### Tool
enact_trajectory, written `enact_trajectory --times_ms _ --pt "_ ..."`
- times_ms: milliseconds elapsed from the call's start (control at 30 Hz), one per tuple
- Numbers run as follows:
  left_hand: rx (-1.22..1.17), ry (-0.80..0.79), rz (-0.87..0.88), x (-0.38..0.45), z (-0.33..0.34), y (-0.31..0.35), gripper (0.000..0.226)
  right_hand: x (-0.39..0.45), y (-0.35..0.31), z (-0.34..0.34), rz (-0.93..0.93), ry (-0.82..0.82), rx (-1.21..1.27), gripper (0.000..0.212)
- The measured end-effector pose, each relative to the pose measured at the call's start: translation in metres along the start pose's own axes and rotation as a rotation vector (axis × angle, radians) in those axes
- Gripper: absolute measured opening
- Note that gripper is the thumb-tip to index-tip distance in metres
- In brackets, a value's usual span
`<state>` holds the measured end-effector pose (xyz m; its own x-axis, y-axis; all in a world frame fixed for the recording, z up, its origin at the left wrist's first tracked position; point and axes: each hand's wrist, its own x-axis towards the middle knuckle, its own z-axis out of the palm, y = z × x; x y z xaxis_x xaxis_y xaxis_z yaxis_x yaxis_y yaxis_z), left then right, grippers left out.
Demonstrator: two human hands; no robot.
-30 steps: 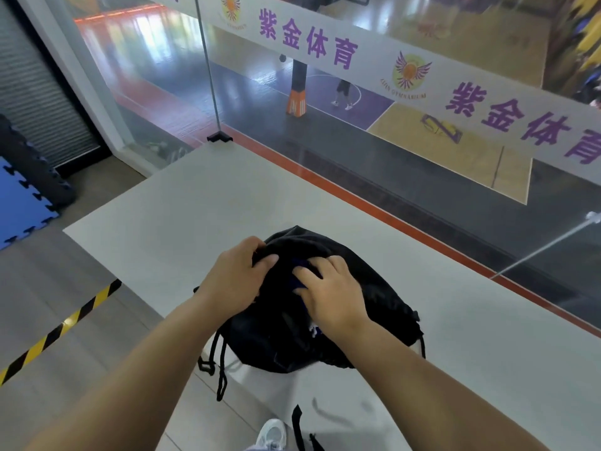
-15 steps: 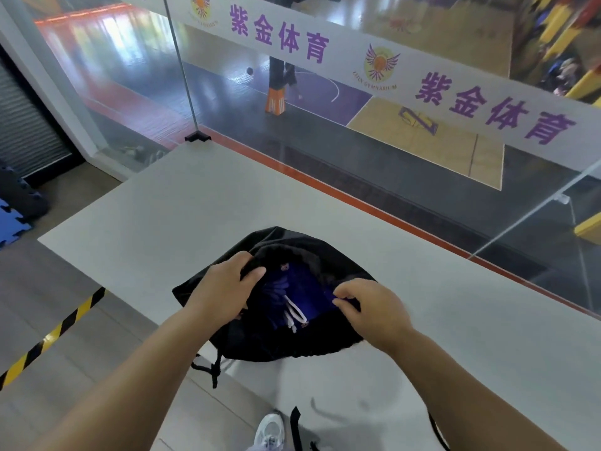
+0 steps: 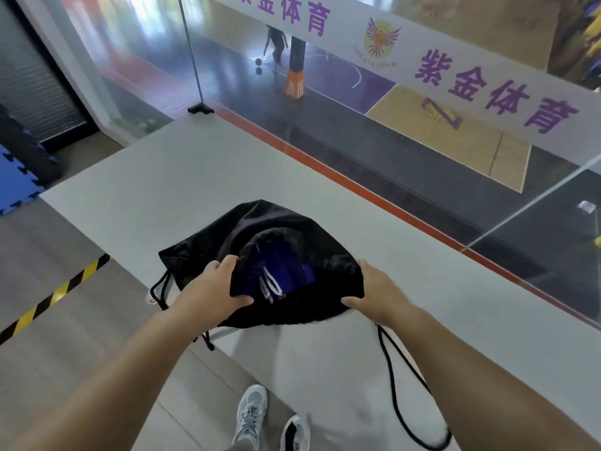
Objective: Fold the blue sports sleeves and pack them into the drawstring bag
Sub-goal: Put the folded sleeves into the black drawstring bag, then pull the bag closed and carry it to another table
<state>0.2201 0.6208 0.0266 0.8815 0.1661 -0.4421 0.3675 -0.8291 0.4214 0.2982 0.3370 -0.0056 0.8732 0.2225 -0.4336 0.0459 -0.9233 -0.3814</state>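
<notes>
Bag point(image 3: 260, 236) mouth now pulled wide vs. a sec ago; left hand point(image 3: 208, 292) & right hand point(image 3: 377, 296) have fingers clamped on opposite rim edges. Blue sleeves point(image 3: 286, 271) sit inside, bag on tabletop point(image 3: 162, 177). Packing looks done; cinching the cord point(image 3: 400, 402) prob. next.

A pale grey table point(image 3: 169, 177) carries a black drawstring bag point(image 3: 227, 236) near its front edge. The bag's black cord point(image 3: 395, 392) trails across the tabletop toward the near edge.
</notes>
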Motion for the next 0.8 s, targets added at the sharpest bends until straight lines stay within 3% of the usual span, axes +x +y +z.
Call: enact_trajectory --times_ms 133,233,333,600,800 --pt "-0.074 0.105 -0.062 -0.005 0.011 -0.002 0.065 0.007 0.005 -0.004 0.0 -0.029 0.039 0.047" --pt "-0.037 0.196 -0.133 -0.008 0.015 -0.007 0.057 0.013 0.01 -0.002 0.046 -0.055 -0.003 0.037" --pt "0.01 0.189 -0.19 -0.011 0.017 -0.012 0.051 0.015 0.015 0.003 0.067 -0.132 -0.044 0.03" --pt "0.339 0.063 -0.084 -0.008 0.0 -0.003 0.02 0.004 0.012 -0.024 0.081 -0.21 -0.064 0.039" --pt "0.283 0.086 -0.038 0.004 -0.053 0.013 0.016 -0.013 -0.009 -0.082 0.104 -0.112 -0.248 0.046"
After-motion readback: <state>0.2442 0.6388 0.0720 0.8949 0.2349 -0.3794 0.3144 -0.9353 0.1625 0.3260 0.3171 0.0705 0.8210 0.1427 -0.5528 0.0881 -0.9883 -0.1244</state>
